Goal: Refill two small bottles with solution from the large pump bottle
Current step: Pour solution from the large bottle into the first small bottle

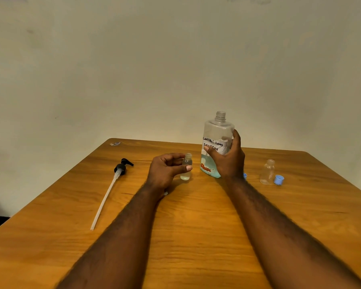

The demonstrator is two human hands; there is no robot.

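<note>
Now left hand (165,170) pinches small bottle (186,175); right hand (227,161), large bottle (217,130).

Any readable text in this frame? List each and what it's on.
"CONTAC LENS SOLUTION": handwritten on the white label of the large bottle, held by the right hand.
Red print low on that bottle: too blurred.
Sticker at the table's far corner: too small.

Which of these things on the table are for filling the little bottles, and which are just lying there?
For the job: big bottle in the right hand; little bottle in the left hand; second little bottle; blue cap; half-hidden blue cap; pump.
Just lying about: small scrap at the table's far corner.
</note>
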